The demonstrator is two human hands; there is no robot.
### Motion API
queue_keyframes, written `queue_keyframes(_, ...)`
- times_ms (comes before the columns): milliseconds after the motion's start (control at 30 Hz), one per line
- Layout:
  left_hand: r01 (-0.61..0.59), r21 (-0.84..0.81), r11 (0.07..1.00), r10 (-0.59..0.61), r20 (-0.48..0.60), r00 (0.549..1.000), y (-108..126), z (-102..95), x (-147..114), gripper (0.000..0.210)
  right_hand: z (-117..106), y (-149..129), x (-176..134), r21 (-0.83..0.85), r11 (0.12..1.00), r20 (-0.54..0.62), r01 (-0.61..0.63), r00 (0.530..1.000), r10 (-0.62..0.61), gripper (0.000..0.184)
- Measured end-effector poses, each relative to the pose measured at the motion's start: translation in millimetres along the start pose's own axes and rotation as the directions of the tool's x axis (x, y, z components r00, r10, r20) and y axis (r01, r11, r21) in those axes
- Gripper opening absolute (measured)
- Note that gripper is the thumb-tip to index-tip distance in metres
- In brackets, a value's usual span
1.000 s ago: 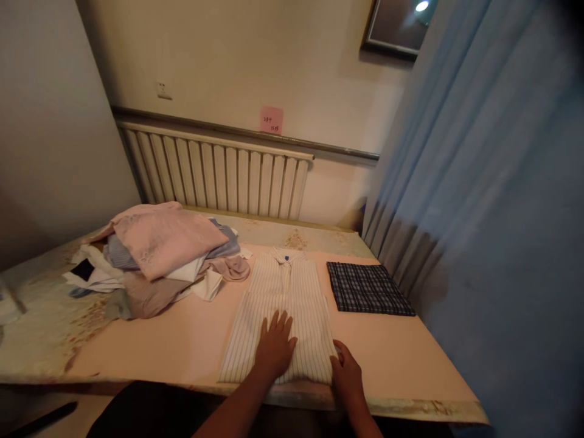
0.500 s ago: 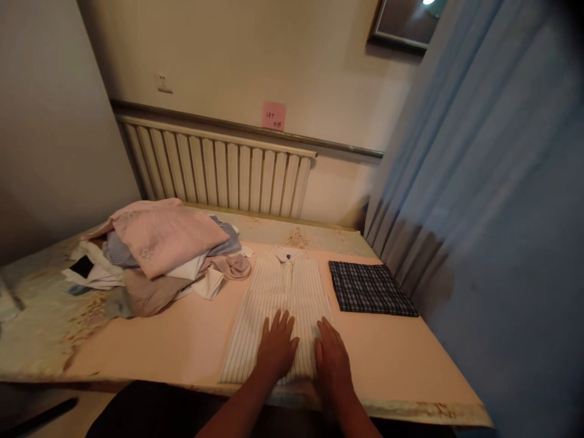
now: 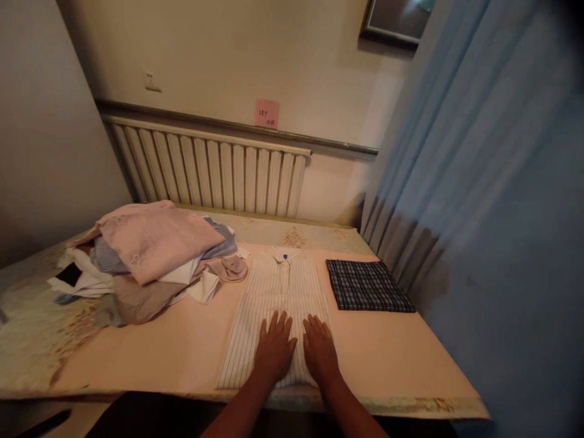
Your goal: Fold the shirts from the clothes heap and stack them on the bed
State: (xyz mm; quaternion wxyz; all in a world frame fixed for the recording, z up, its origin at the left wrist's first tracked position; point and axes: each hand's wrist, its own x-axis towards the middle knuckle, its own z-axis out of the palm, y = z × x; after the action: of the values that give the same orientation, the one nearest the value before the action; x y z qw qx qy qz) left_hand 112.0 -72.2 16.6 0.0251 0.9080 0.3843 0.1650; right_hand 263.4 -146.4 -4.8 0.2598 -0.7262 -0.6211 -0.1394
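A white shirt point(image 3: 285, 286) with thin dark stripes lies flat on a pinkish cloth, its collar toward the wall and its sides tucked into a long narrow shape. My left hand point(image 3: 275, 345) rests palm down on the lower middle of the shirt, fingers stretched out. Beside it, my right hand point(image 3: 320, 347) also lies flat on the fabric, close to the shirt's right edge, with its fingers extended. A gap of striped cloth shows between the two thumbs. Neither hand grips anything.
Right of the shirt lies a folded dark plaid cloth point(image 3: 369, 286). On the left is a heap of loose clothes point(image 3: 159, 243), pink on top. A radiator point(image 3: 214, 170) runs behind the table, and a blue curtain point(image 3: 479, 213) hangs along the right side.
My right hand has moved left from the shirt's right edge onto the striped fabric. My left hand stays flat in about the same spot. The camera view has shifted slightly.
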Motion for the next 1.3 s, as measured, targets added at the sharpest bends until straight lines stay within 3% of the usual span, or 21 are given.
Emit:
queue_keyframes(200,-0.030,0.011,0.999,0.030,0.045,0.999,-12.7,-9.1,-0.2,0.053,-2.7,-2.1,2.9,-0.015,1.000,0.007,-0.010,1.000,0.010,0.040)
queue_keyframes(433,0.020,0.043,0.999,-0.024,0.086,0.996,-49.3,-23.1,-6.9,0.055,-7.1,-4.3,3.2,-0.003,1.000,0.017,-0.017,1.000,0.017,0.040)
queue_keyframes(900,0.161,0.100,0.982,-0.164,0.027,0.986,-102.3,-25.5,-17.4,0.055,-3.3,-3.5,1.4,0.001,1.000,-0.008,-0.003,1.000,0.003,0.040)
queue_keyframes(1300,0.171,0.102,0.980,-0.172,0.000,0.985,-104.2,-28.4,-20.0,0.053,-1.1,-4.3,0.7,-0.004,1.000,-0.022,-0.010,1.000,0.010,0.039)
